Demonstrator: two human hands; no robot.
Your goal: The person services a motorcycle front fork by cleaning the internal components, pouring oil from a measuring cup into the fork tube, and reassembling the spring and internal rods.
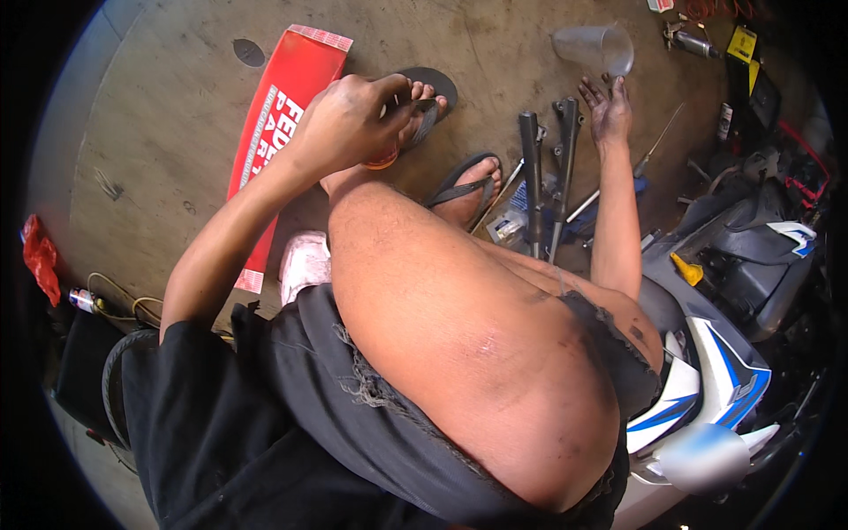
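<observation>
My left hand (358,124) is closed in front of my foot, its fingers curled together. Under it shows a small orange-red rounded thing (382,161), mostly hidden by the hand, so I cannot make out its kind. My right hand (608,115) is stretched out with its fingers apart and darkly stained. Just beyond its fingertips a clear plastic cup (587,44) lies on its side; whether they touch is unclear. Two black motorcycle fork legs (532,168) lie side by side to the left of my right forearm.
A long red printed package (291,88) lies on the floor (177,115) beyond my left arm. A white and blue motorcycle panel (729,367) stands at the right. Dark tools and parts (751,177) crowd the far right. A red plastic bag (40,256) lies far left.
</observation>
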